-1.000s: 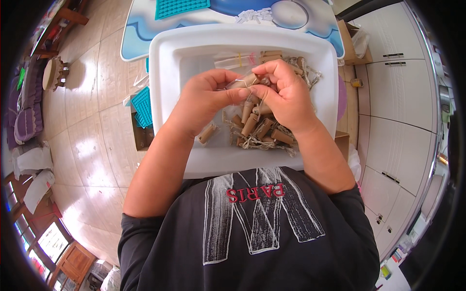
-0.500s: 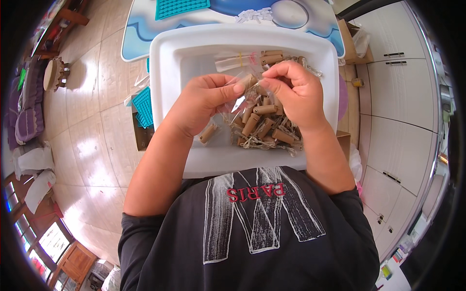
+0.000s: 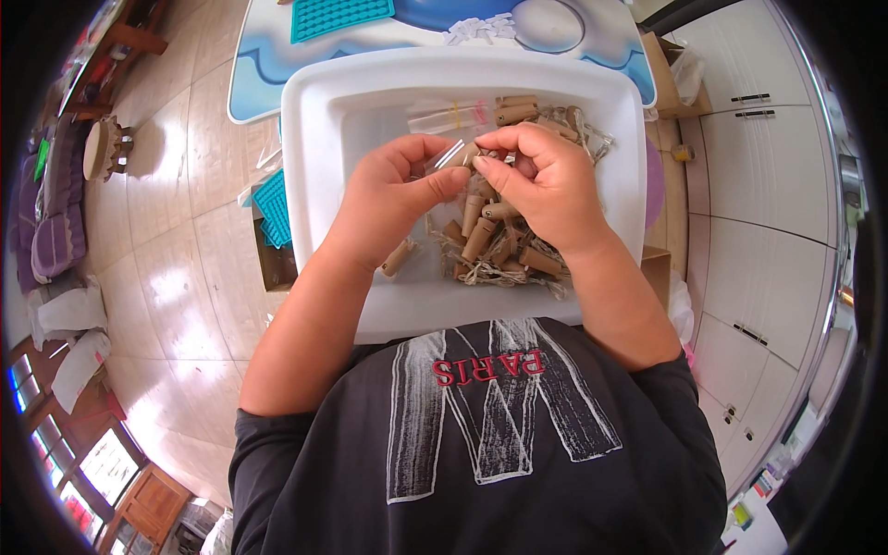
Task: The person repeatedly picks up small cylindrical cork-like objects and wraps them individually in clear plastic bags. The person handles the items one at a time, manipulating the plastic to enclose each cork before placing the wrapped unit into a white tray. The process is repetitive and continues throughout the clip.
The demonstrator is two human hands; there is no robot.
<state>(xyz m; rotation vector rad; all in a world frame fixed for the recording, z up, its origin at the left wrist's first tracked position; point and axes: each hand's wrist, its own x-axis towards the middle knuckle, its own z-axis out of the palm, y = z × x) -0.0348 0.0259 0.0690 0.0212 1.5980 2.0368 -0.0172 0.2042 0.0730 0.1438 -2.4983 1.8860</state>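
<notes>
Over a white plastic tub [image 3: 319, 92], my two hands meet fingertip to fingertip. My left hand [image 3: 384, 199] is closed on a small clear plastic bag [image 3: 446, 157]. A brown cork-shaped stopper [image 3: 469, 154] shows at the bag, and my right hand [image 3: 555, 190] pinches its end between thumb and fingers. Below them lies a heap of similar brown stoppers [image 3: 478, 239] with thin pale wire strings [image 3: 499, 276]. One stopper [image 3: 397, 258], seemingly in clear plastic, rests apart beneath my left wrist. Partly hidden behind my fingers is the bag's lower end.
Flat clear bags [image 3: 444, 117] with a yellow band and more stoppers [image 3: 515, 109] lie at the tub's far side. Beyond stands a blue-and-white table [image 3: 259, 69] bearing a teal tray [image 3: 340, 17] and small white pieces [image 3: 481, 30]. Cardboard boxes [image 3: 657, 273] flank the tub.
My hands have drawn closer together. The right fingertips have moved slightly left to the stopper, and the bag has turned, its shiny edge now pointing up between my hands.
</notes>
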